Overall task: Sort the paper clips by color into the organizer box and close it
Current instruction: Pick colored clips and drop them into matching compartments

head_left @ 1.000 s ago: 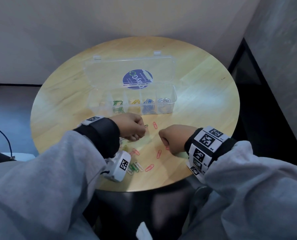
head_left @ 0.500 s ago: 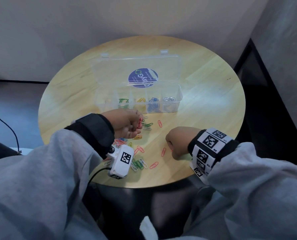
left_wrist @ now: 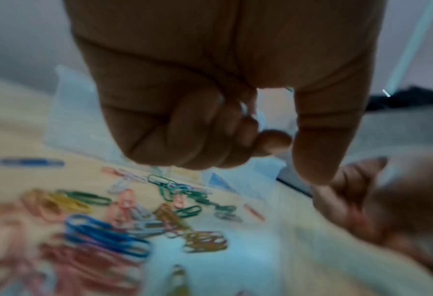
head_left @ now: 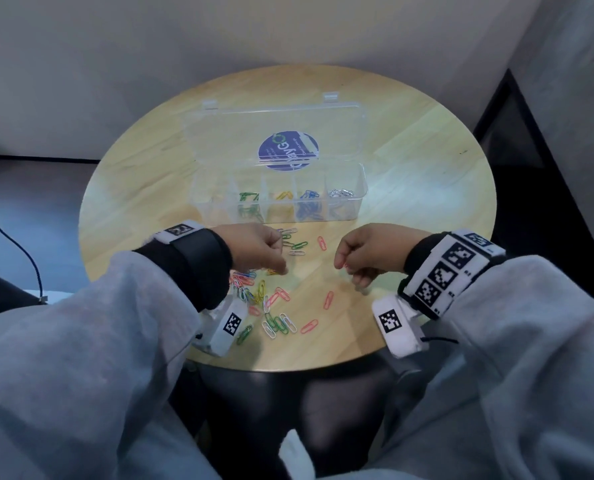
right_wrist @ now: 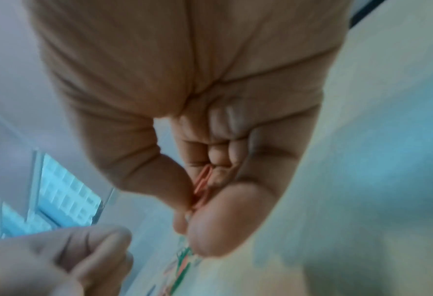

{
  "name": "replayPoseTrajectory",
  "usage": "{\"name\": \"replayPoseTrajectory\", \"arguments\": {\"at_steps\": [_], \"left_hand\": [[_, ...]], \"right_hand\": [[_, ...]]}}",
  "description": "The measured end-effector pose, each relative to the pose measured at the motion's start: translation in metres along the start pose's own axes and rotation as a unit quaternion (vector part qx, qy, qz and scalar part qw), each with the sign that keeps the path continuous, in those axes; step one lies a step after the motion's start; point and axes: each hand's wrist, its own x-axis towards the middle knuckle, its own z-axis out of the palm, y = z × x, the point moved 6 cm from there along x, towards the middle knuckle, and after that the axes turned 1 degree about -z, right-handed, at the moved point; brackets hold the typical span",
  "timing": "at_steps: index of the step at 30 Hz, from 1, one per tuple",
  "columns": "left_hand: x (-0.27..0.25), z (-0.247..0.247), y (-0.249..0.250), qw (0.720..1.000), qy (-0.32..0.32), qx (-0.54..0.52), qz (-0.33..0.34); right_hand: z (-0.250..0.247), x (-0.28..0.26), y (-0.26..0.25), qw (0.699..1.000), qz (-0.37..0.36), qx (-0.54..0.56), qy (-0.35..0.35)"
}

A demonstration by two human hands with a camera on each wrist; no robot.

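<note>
- My right hand (head_left: 371, 256) pinches a pink clip (right_wrist: 202, 181).
- My left hand (head_left: 257, 251) is curled; whether it holds anything, I cannot tell.
- Loose clips (head_left: 271, 306) lie under it on the worktop (head_left: 427, 209).

From above, we look forward and down on the round counter (head_left: 410, 188) and both hands. Our wrist cameras sit close under each palm, facing along the fingers; both share the scattered paper clips (left_wrist: 103, 236) and organizer box (right_wrist: 58, 192).
</note>
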Motion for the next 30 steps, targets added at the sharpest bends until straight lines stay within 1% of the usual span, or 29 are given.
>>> {"name": "replayPoseTrajectory", "arguments": {"at_steps": [1,3,5,8,10,11,13,15,18,27,30], "left_hand": [[-0.002,0.001,0.002,0.998,0.014,0.064,0.006],[-0.007,0.006,0.008,0.981,0.026,0.192,0.010],[-0.008,0.013,0.010,0.955,0.002,0.297,0.018],[-0.005,0.022,0.007,0.927,-0.038,0.372,0.031],[-0.001,0.026,0.005,0.919,-0.048,0.390,0.042],[0.001,0.028,0.005,0.917,-0.046,0.393,0.047],[0.004,0.030,0.005,0.916,-0.036,0.396,0.054],[0.007,0.031,0.005,0.915,-0.032,0.396,0.063],[0.011,0.033,0.005,0.919,-0.035,0.386,0.074],[0.015,0.032,0.002,0.926,-0.045,0.369,0.067],[0.014,0.031,-0.004,0.929,-0.041,0.363,0.055]], "right_hand": [[0.000,0.001,0.001,1.000,0.008,0.026,-0.002],[0.002,0.001,0.001,0.997,0.018,0.071,-0.005],[0.006,0.002,0.001,0.995,0.020,0.097,-0.013],[0.016,0.002,-0.002,0.995,0.019,0.092,-0.043],[0.020,0.001,-0.004,0.998,0.013,0.035,-0.044],[0.020,0.000,-0.005,0.999,0.004,-0.028,-0.031],[0.020,-0.001,-0.009,0.985,-0.023,-0.174,0.002],[0.028,-0.002,-0.012,0.966,-0.042,-0.256,0.011],[0.038,-0.001,-0.013,0.955,-0.044,-0.294,-0.010],[0.046,0.005,-0.017,0.924,-0.081,-0.371,-0.035],[0.046,0.007,-0.016,0.916,-0.075,-0.391,-0.042]]}}
